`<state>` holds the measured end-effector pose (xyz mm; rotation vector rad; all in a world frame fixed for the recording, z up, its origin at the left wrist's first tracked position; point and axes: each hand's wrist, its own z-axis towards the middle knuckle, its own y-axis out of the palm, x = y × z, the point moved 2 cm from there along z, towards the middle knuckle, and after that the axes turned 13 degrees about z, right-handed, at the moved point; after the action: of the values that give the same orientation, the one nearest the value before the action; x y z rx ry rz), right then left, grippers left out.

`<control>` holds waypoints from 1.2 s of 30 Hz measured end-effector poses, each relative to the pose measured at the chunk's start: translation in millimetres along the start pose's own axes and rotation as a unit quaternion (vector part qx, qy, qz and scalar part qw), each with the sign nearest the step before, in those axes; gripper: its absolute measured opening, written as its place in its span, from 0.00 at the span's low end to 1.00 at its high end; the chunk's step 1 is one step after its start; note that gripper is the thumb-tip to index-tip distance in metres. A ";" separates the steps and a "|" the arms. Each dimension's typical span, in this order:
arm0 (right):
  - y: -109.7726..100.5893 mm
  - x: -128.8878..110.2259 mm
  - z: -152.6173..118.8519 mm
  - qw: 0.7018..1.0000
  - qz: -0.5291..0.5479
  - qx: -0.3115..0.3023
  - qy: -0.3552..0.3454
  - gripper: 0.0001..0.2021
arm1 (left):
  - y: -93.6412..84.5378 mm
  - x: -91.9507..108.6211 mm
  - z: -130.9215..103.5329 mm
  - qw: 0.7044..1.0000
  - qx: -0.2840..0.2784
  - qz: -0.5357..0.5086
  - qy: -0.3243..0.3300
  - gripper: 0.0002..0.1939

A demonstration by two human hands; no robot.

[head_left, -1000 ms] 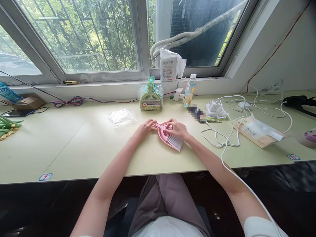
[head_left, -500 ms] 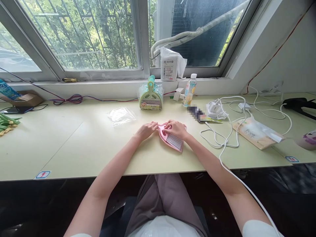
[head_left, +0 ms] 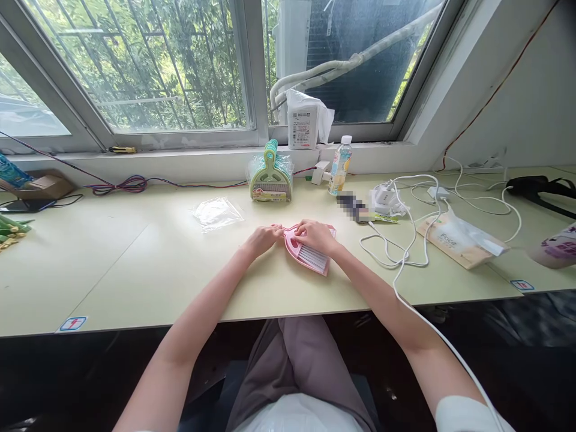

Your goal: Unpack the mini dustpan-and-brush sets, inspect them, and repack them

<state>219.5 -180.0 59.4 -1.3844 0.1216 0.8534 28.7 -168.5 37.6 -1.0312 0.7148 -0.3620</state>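
Observation:
A small pink dustpan with a white-bristled brush lies on the pale table in front of me. My left hand is closed on the narrow handle end at its left. From above, my right hand grips the upper part of the pink set, its fingers bent over the brush body. Behind them stand green dustpan-and-brush sets in clear wrap. A flat clear plastic bag lies to the left.
To the right are a bottle, a phone, white chargers with looping cables, and a tissue pack. A cardboard box and green stems are at the left. The white cable crosses my right arm.
The view has shifted slightly, so the table items appear a little further left. Both hands keep their hold on the pink set.

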 end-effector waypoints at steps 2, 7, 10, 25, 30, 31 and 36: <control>0.3 -1.1 -0.8 1.000 -0.006 -0.003 -0.003 0.10 | 0.6 -0.1 -0.3 1.000 -0.008 0.002 0.003 0.12; -1.0 -4.5 -2.2 0.999 -0.027 -0.012 0.013 0.11 | 2.6 0.6 -1.6 1.000 0.004 -0.003 0.023 0.12; -4.7 -9.5 -2.4 0.999 -0.034 -0.016 0.015 0.11 | 4.9 0.4 -3.6 1.000 0.004 -0.008 0.027 0.13; 0.4 -21.0 -10.7 0.991 -0.131 -0.007 -0.023 0.12 | -6.1 4.0 -3.4 0.993 0.082 0.001 0.084 0.18; 9.5 -27.3 -10.4 0.987 -0.153 -0.032 -0.048 0.12 | -2.2 12.8 1.0 0.995 0.073 0.017 0.072 0.17; 11.6 -29.0 -10.5 0.985 -0.161 -0.034 -0.045 0.13 | -2.2 15.2 1.7 0.995 0.068 0.032 0.068 0.17; 15.8 -38.3 -11.4 0.983 -0.177 -0.047 -0.020 0.13 | -3.9 22.0 4.0 0.995 0.040 0.056 0.076 0.19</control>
<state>187.8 -208.5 64.9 -1.4217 -0.1954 0.5937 47.5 -180.8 34.2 -0.8897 0.8842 -0.3726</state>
